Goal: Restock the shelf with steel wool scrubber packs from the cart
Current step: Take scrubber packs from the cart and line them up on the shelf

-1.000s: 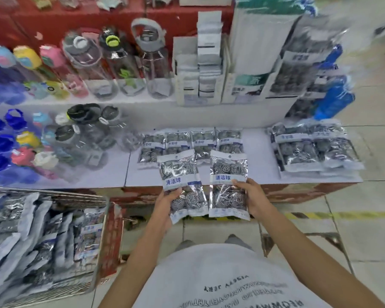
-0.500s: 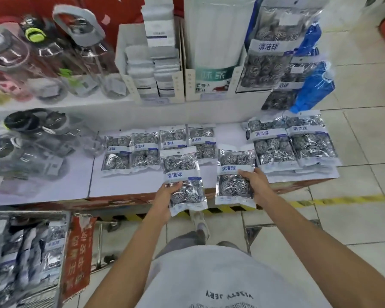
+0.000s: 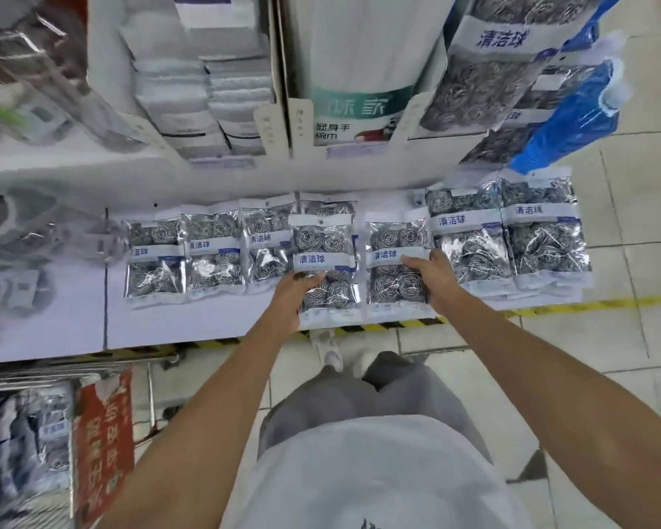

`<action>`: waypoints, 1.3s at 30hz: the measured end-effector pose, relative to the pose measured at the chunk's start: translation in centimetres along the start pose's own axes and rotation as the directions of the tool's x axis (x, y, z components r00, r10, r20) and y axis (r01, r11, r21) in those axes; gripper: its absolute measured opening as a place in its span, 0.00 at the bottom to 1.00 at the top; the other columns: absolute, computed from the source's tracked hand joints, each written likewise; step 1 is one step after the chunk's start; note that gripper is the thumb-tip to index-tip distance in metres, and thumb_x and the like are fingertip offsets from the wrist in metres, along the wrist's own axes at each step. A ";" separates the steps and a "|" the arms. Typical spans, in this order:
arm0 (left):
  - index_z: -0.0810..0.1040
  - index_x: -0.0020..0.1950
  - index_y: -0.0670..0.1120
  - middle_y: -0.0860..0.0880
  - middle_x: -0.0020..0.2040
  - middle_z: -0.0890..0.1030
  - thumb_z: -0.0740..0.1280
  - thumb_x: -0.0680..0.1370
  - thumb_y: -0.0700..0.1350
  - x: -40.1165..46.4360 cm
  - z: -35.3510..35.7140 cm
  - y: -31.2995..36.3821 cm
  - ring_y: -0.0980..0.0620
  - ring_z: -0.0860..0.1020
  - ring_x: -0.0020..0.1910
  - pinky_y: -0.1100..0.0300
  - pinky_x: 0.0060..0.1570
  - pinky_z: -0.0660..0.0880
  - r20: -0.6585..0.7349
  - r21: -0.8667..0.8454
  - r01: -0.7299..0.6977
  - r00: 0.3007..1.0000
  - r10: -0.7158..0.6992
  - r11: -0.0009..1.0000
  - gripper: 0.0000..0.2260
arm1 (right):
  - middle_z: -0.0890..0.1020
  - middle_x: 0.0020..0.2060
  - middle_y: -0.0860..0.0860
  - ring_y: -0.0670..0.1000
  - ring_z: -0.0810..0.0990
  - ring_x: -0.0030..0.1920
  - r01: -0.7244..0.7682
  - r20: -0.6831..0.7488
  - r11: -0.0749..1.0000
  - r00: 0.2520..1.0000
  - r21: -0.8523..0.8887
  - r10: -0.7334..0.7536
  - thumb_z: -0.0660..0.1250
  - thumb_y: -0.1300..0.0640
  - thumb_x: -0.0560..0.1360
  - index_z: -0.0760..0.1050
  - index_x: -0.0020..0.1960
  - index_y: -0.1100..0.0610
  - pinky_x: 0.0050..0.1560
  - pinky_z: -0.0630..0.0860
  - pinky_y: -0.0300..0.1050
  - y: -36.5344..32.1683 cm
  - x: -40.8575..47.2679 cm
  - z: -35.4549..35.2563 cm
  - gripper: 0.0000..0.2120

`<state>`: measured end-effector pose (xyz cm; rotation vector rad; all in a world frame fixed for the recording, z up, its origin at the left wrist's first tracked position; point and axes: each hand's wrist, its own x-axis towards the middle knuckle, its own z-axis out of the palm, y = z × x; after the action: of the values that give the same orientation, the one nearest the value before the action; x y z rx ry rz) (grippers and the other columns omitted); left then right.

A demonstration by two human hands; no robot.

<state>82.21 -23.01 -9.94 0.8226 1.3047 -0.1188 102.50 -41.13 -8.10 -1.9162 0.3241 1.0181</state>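
My left hand (image 3: 291,299) grips a steel wool scrubber pack (image 3: 323,257) by its lower left side, over the front of the white shelf (image 3: 191,326). My right hand (image 3: 437,280) grips a second pack (image 3: 392,242) by its right edge, beside the first. Both packs are silver with a white and blue label band. A row of several similar packs (image 3: 210,257) lies flat on the shelf to their left. Bigger scrubber packs (image 3: 512,238) lie stacked to the right. The cart (image 3: 27,444) at lower left holds several more packs.
Above the shelf stand white boxes of cloths (image 3: 207,89), a tall white towel pack (image 3: 359,78) and hanging scrubber bags (image 3: 485,70) with blue packs (image 3: 573,120). Clear bottles (image 3: 23,231) fill the left. A red sign (image 3: 104,440) hangs on the cart. Tiled floor (image 3: 645,337) lies right.
Both hands carried their packs forward from in front of the shelf edge to over the shelf. My view moved closer and to the right, and the cart slid to the lower left corner.
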 end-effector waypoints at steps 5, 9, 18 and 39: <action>0.72 0.75 0.48 0.45 0.73 0.75 0.79 0.73 0.47 3.2 1.7 1.6 0.41 0.71 0.72 0.40 0.72 0.69 -0.001 -0.006 -0.004 1.000 0.004 1.000 0.32 | 0.71 0.76 0.61 0.63 0.78 0.68 -0.036 0.045 0.999 0.998 0.026 0.034 0.77 0.59 0.75 0.59 0.82 0.54 0.66 0.77 0.64 -1.5 4.1 0.8 0.42; 0.77 0.68 0.49 0.51 0.61 0.83 0.80 0.72 0.48 5.4 2.9 3.2 0.48 0.76 0.58 0.56 0.44 0.70 -0.004 -0.028 -0.001 1.000 0.000 1.000 0.26 | 0.66 0.79 0.60 0.64 0.67 0.76 -0.063 0.049 0.998 0.997 -0.006 0.064 0.78 0.55 0.74 0.56 0.83 0.54 0.75 0.65 0.68 -2.0 7.9 1.8 0.45; 0.70 0.77 0.51 0.58 0.62 0.81 0.79 0.73 0.45 9.3 3.9 3.7 0.51 0.75 0.64 0.48 0.66 0.67 -0.072 0.046 -0.075 0.994 0.078 0.996 0.34 | 0.70 0.75 0.58 0.59 0.73 0.70 -0.106 0.006 0.989 0.994 -0.101 0.107 0.78 0.54 0.74 0.61 0.81 0.55 0.71 0.70 0.53 -1.3 13.1 3.2 0.41; 0.70 0.75 0.44 0.47 0.64 0.80 0.74 0.79 0.54 6.0 3.1 3.8 0.44 0.78 0.65 0.54 0.64 0.74 -0.171 0.464 -0.178 0.943 0.285 0.868 0.29 | 0.80 0.56 0.54 0.52 0.81 0.42 0.220 0.065 0.793 0.972 -0.568 -0.224 0.70 0.56 0.81 0.67 0.74 0.59 0.44 0.83 0.52 -3.5 7.2 1.2 0.24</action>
<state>88.44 -19.97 -13.38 1.4173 1.4087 -0.1315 108.45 -36.98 -11.74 -2.4246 -0.2431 1.0216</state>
